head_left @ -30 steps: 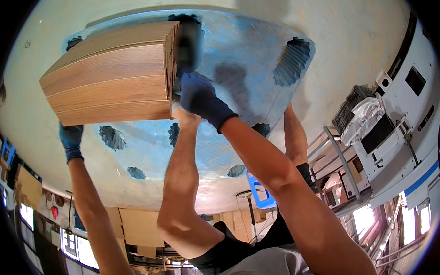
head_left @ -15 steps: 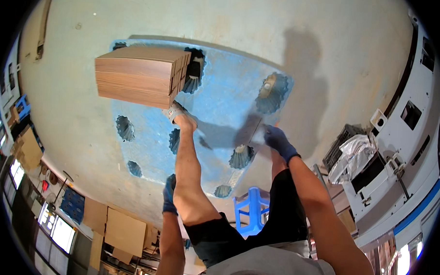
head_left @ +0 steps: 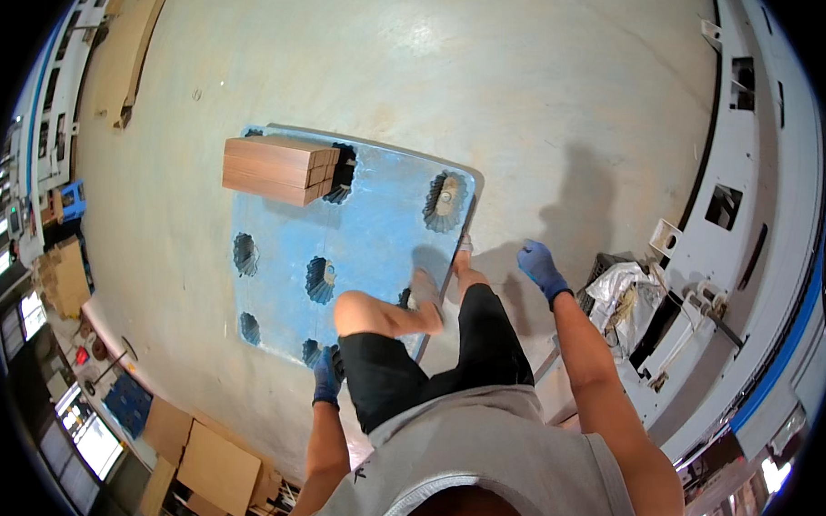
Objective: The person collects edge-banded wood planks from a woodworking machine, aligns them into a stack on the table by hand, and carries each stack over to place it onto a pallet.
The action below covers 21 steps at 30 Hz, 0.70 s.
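My right hand (head_left: 542, 272), in a blue glove, hangs off the right side of the blue pallet with its fingers curled in and nothing seen in them. Beside my left thigh is my left hand (head_left: 327, 377), also gloved in blue; its fingers are too small and partly turned away to read. No object shows in it. A stack of brown cardboard pieces (head_left: 269, 173) lies on the far left part of the blue pallet (head_left: 378, 220), out of reach of both hands. The pallet has several ridged oval hollows. One of my feet is on its right part, the other at its right edge.
Along the right runs a long grey machine frame (head_left: 695, 268), with silver foil wrapping (head_left: 623, 297) beside it. Flat cardboard sheets (head_left: 219, 470) lean at the lower left. A long cardboard strip (head_left: 138, 57) lies on the floor at the far left.
My body has moved back and right from the stack, and the pallet now sits lower and smaller in view. The foot near the stack has shifted right. The stack stays on the pallet.
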Tool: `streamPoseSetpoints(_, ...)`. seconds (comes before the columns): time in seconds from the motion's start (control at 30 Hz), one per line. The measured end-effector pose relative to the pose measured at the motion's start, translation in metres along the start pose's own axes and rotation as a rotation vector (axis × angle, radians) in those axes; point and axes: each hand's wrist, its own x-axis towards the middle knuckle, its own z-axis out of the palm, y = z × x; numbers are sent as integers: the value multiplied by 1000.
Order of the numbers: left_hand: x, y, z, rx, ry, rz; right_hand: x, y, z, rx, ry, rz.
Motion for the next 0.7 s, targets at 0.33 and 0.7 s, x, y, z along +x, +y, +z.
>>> streamPoseSetpoints(0.33, -16, 16, 91, 414, -137, 62, -138, 40, 23, 25, 141, 111)
streamPoseSetpoints(0.7, -74, -46, 131, 574, -467, 309, -330, 109, 25, 20, 330, 128)
